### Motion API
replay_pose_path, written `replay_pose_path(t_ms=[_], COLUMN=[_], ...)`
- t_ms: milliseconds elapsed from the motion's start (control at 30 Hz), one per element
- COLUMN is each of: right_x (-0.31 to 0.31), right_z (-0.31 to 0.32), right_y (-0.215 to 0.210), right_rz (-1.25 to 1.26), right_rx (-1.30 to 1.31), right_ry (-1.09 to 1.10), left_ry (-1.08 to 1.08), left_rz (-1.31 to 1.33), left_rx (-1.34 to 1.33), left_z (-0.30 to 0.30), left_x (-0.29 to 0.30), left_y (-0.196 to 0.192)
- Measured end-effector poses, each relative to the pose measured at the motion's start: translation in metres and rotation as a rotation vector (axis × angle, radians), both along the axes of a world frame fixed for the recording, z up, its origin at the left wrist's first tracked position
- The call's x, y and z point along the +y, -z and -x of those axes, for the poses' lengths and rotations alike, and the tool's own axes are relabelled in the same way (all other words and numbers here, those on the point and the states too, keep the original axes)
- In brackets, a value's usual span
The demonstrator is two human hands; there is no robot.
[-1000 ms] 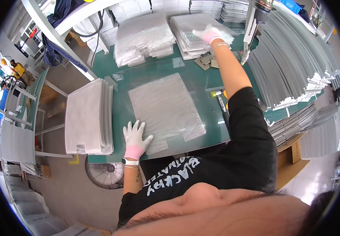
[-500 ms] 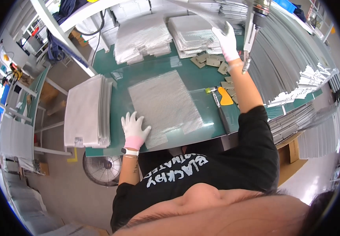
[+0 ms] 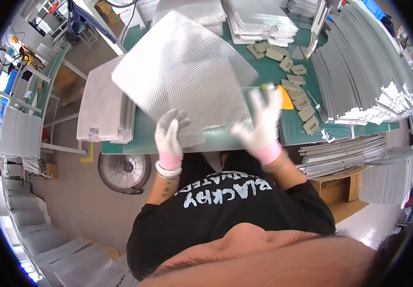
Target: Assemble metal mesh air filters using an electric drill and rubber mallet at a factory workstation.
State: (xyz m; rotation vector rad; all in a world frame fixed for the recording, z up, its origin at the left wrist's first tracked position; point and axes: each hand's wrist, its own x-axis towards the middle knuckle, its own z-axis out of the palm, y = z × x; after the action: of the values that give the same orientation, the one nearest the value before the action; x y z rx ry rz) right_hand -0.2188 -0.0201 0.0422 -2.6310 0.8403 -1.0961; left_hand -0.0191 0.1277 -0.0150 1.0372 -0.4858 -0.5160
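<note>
Your fingers (image 3: 176, 120) of both hands pinched the embossed silver sheet (image 3: 187, 67) — lifted, mid-transfer; next came controlled, level placement.

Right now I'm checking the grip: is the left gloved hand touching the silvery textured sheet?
Touching. The head view shows the left gloved hand with fingers lying on the lower edge of the silvery textured sheet, no gap; the right gloved hand grips it too.
</note>
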Motion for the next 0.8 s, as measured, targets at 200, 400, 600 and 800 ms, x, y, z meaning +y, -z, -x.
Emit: replay_pose_path(t_ms=[200, 400, 600, 800], right_x=[-0.047, -0.056, -0.057, -0.06], right_z=[0.012, 0.008, 0.01, 0.004], right_y=[0.012, 0.05, 0.073, 0.081], right_rz=[-0.672, -0.727, -0.735, -0.839], right_rx=[0.08, -0.169, -0.232, -0.171], right_ry=[0.015, -0.062, -0.056, -0.013], left_ry=[0.133, -0.134, -0.108, -0.082], left_rz=[-0.235, -0.55, -0.86, -0.965], left_rx=[-0.115, -0.47, -0.956, -1.039], left_z=[-0.028, -0.019, -0.022, -0.029], left_x=[0.02, 0.005, -0.003, -0.009], left_y=[0.003, 0.014, 0.018, 0.032])
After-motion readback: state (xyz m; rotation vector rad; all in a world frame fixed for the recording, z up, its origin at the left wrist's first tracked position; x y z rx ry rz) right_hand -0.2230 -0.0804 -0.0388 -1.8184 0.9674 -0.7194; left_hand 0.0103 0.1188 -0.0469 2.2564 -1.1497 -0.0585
